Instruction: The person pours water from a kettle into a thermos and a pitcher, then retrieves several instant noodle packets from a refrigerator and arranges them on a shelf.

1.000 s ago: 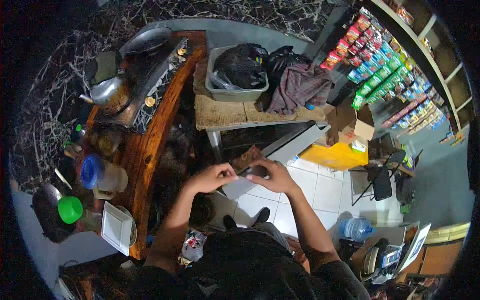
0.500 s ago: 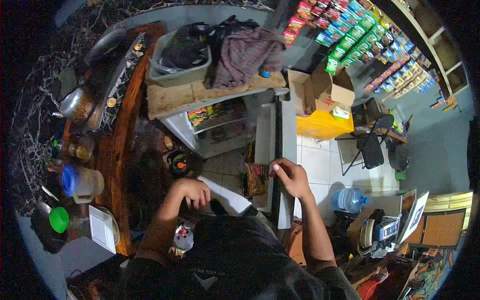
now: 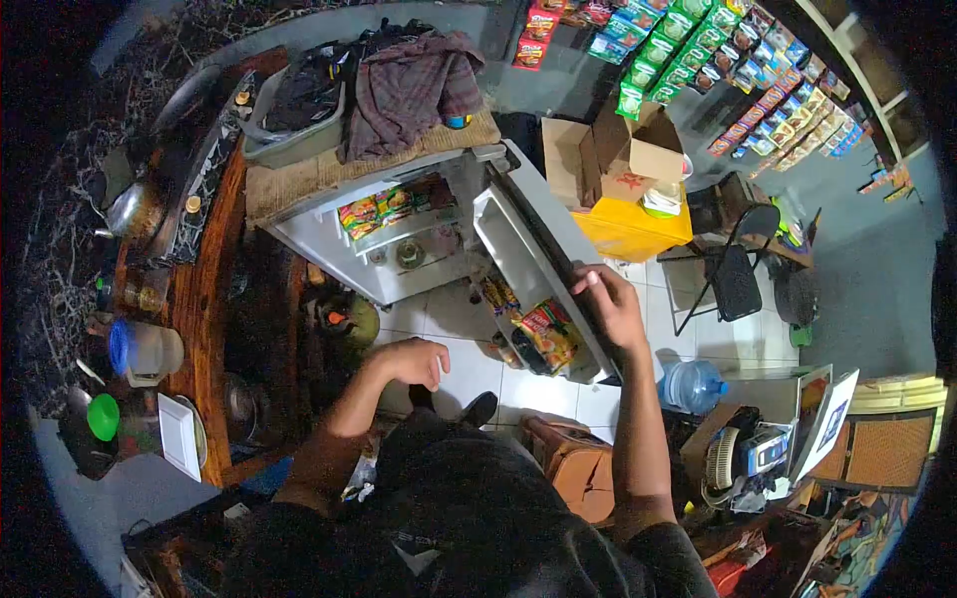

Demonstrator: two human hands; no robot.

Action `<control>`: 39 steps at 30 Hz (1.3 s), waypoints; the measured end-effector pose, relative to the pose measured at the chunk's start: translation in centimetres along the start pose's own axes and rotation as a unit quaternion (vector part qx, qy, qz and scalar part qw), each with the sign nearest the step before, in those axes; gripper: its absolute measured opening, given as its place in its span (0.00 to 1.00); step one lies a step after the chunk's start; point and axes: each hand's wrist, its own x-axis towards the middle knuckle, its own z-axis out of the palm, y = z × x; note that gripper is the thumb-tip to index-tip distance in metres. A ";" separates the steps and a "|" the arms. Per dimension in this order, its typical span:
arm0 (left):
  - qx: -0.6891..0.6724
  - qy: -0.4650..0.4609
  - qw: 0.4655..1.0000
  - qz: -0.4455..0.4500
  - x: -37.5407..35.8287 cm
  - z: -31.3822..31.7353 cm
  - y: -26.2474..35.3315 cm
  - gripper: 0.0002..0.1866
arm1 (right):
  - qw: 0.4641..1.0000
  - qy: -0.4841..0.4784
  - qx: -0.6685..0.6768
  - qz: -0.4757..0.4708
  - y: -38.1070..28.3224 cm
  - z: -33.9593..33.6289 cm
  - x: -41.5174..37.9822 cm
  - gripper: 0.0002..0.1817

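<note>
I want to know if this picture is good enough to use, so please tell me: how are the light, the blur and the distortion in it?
Head view: black corners frame a curved, wide-angle image; the wooden counter bends along the left side. The floor tiles look bright, while the space under the counter sinks into shadow. Grain speckles the dark edges, and the lettering on the shirt is too faint to read.

- Standing open on white floor tiles [image 3: 548, 395] as a pale refrigerator [image 3: 311, 246], bearing cardboard [image 3: 289, 191] on top and holding colourful packets [image 3: 379, 211] on an upper shelf.
- Angling outward as a dark-edged refrigerator door [image 3: 506, 227], showing its white inner side, carrying red-and-yellow food packets [image 3: 550, 335] near its lower end.
</note>
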 end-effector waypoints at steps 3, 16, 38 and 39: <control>-0.023 0.067 0.997 0.005 -0.1 0.1 0.8 0.21 | 1.000 0.006 0.004 -0.011 1.0 -1.9 1.3 0.18; -0.011 0.150 0.988 0.029 2.9 0.9 -1.6 0.21 | 0.974 0.184 -0.117 -0.057 -0.3 -1.2 1.3 0.11; -0.339 0.573 0.732 -0.144 14.6 -25.2 -48.5 0.35 | 0.997 -0.034 0.037 0.059 20.8 31.1 0.7 0.11; -0.369 0.580 0.720 -0.090 14.2 -26.0 -46.3 0.32 | 0.997 -0.041 0.032 0.058 21.3 31.5 1.0 0.12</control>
